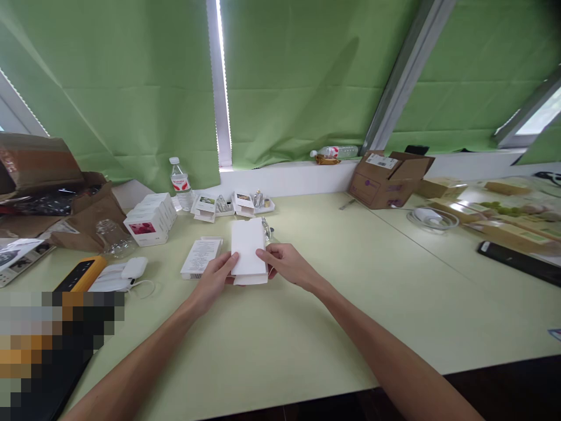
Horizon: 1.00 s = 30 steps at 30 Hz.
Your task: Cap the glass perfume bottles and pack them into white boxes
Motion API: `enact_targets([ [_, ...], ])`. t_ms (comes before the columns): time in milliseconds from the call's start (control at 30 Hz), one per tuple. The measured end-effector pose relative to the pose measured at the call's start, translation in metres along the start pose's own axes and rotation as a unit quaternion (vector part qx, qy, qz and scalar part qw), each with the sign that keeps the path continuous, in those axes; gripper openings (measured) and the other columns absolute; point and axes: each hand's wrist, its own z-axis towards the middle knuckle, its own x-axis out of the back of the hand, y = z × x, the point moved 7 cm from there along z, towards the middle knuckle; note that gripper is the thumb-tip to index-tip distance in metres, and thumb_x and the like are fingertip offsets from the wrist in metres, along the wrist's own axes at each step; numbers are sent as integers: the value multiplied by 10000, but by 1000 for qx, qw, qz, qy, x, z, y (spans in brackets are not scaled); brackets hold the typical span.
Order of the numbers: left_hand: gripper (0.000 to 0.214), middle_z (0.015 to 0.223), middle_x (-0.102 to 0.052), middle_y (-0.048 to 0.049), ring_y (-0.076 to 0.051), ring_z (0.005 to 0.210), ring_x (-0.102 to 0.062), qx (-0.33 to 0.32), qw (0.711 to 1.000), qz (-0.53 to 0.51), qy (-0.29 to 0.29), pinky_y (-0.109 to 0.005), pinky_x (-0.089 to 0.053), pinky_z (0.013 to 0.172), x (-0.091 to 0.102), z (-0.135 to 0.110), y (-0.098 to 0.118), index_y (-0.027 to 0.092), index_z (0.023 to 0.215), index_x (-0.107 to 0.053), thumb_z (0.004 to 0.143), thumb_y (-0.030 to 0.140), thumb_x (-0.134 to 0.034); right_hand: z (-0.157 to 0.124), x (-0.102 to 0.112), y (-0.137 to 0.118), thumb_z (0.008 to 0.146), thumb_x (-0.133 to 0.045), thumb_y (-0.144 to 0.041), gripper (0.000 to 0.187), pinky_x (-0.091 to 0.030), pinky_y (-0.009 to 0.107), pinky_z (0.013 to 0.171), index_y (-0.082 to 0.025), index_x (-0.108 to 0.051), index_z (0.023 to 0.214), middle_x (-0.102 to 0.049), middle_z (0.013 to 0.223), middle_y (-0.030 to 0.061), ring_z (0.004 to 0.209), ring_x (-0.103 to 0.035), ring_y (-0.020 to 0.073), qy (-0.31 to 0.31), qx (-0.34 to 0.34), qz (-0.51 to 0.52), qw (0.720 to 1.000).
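Both of my hands grip a flat white carton [248, 248] over the pale green table [307, 327]. My left hand [215, 280] pinches its near left edge with the thumb on top. On the near right edge sits my right hand [284, 264], fingers curled around it. Just behind the carton a small glass bottle [266, 228] with a metal cap lies on the table. A second flat printed carton [200, 257] lies to the left of my left hand.
A row of white boxes [151, 219], a water bottle [180, 184] and open boxes with small bottles [236, 203] stand behind. Brown cardboard [83, 216] lies at left, an open cardboard box [388, 178] and a glass bowl [432, 219] at right. A white charger [134, 268] sits near left.
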Motion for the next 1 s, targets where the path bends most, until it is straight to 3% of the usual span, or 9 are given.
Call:
enact_targets([
  [200, 529, 1150, -645, -107, -253, 978, -619, -19, 999, 29, 8, -355, -569, 726, 1, 1, 1, 166, 1234, -590, 863, 537, -520, 0, 2, 1, 785, -568, -659, 506, -529, 275, 569, -157, -587, 723, -659, 739, 56, 647, -638, 159, 8, -1, 11, 1000],
  [333, 672, 1257, -586, -104, -239, 995, -617, -52, 998, 37, 22, -347, -573, 712, 1, -1, 8, 254, 1451, -333, 860, 482, -557, 1, 6, 3, 790, -565, -658, 512, -532, 280, 585, -149, -624, 769, -673, 760, 66, 647, -640, 159, 27, -1, 9, 1000],
  [467, 934, 1389, -479, -118, -231, 1016, -617, -77, 996, 50, -16, -352, -562, 764, -7, -4, 11, 339, 1506, -111, 778, 378, -694, 3, 12, 6, 794, -567, -654, 517, -543, 281, 587, -141, -637, 783, -681, 780, 82, 661, -645, 167, 53, -18, 27, 998],
  [633, 1011, 1431, -425, -109, -223, 982, -637, -105, 989, 104, -23, -333, -545, 778, -12, -7, 13, 373, 1498, -126, 708, 353, -758, 3, 14, 6, 795, -569, -653, 516, -556, 284, 593, -143, -652, 794, -685, 795, 86, 679, -652, 172, 59, -31, 46, 997],
  [833, 779, 1300, -549, -73, -199, 947, -634, -118, 982, 144, -3, -286, -525, 766, -10, -8, 16, 320, 1446, -336, 763, 406, -701, 4, 12, 8, 794, -552, -673, 535, -538, 287, 607, -147, -654, 805, -687, 778, 81, 664, -661, 174, 45, -30, 27, 998],
  [1000, 760, 1126, -637, -65, -188, 864, -631, -116, 982, 152, 9, -287, -516, 729, -9, -8, 17, 289, 1425, -386, 750, 423, -708, 4, 12, 8, 790, -541, -688, 544, -520, 278, 582, -153, -643, 791, -674, 737, 68, 634, -650, 164, 43, -28, 15, 999],
])
